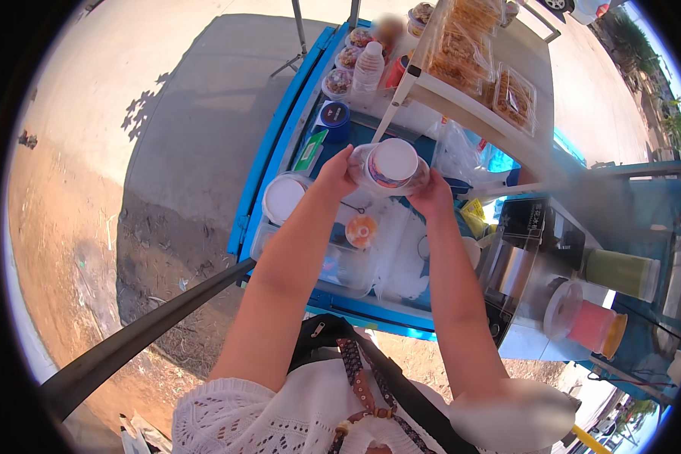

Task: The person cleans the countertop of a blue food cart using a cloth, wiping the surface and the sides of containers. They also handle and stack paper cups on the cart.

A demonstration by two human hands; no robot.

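Note:
A small tub with a round white top (396, 156) and a colourful printed side sits amid clear plastic (360, 164), whether a bag or a container I cannot tell. My left hand (340, 173) grips this plastic from one side. On the opposite side, my right hand (434, 196) has hold of it too. Both arms reach forward over the blue cart. Below the tub, an orange-and-white round item (361, 231) lies among clear plastic boxes (349, 269). A tub with a white lid (286, 197) stands beside my left forearm.
Lidded cups (337, 83), a clear bottle (369, 68) and a blue-lidded jar (335, 120) line the cart's far left. A green printed card (311, 150) leans nearby. Packaged food (465, 48) fills a raised shelf. At right stands a machine (513, 267) beside green (621, 275) and pink (590, 324) containers.

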